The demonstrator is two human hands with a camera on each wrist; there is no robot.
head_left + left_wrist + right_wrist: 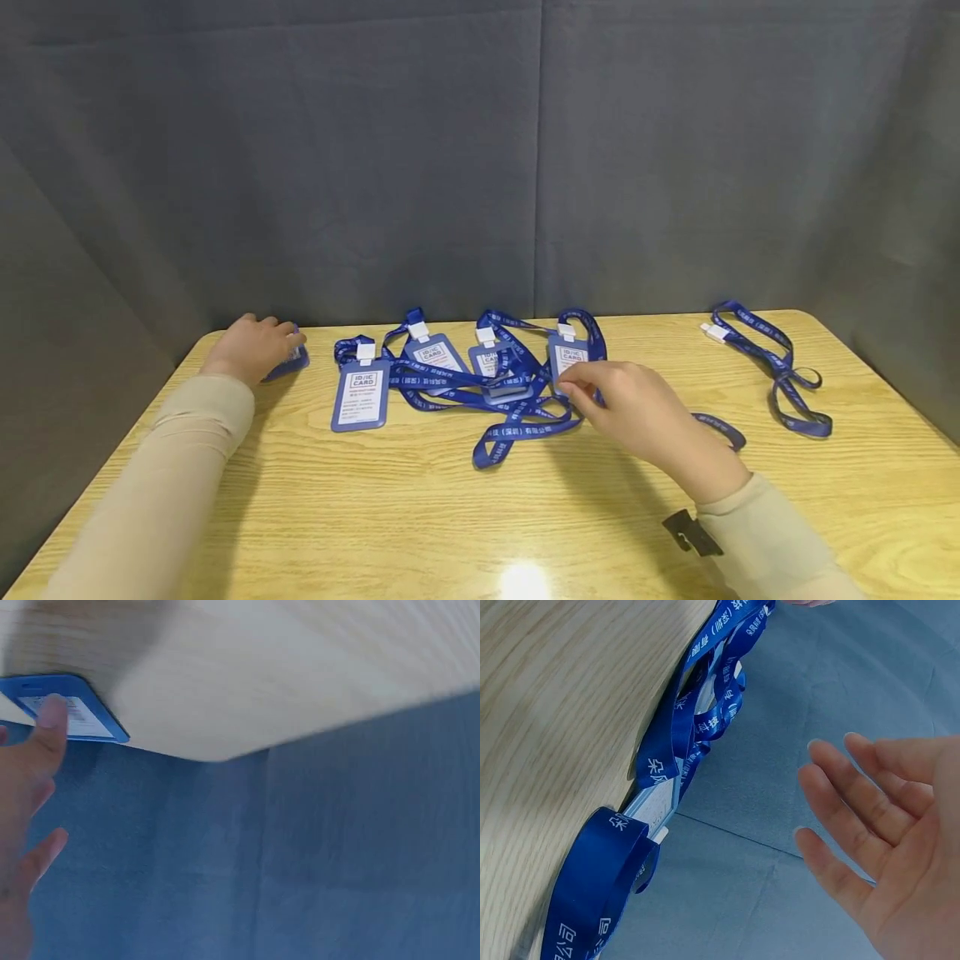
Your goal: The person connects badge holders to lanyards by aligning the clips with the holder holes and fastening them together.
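My left hand (251, 346) reaches over a blue badge holder (295, 360) at the table's back left and partly covers it. In the left wrist view, a fingertip overlaps the holder's white card (79, 716); the other fingers are spread apart. My right hand (637, 412) hovers before the rightmost badge holder (570, 354) of the middle group, fingers loosely bent. Nothing lies between its thumb and fingers in the right wrist view. Blue printed lanyards (592, 881) pass beside that hand, apart from it.
Badge holders with white clips, among them the leftmost one (360, 396), lie in a row with tangled lanyards (517, 432). A separate lanyard (780, 358) with a white clip (714, 332) is at the right. A dark curtain (420, 167) hangs behind the wooden table (390, 517).
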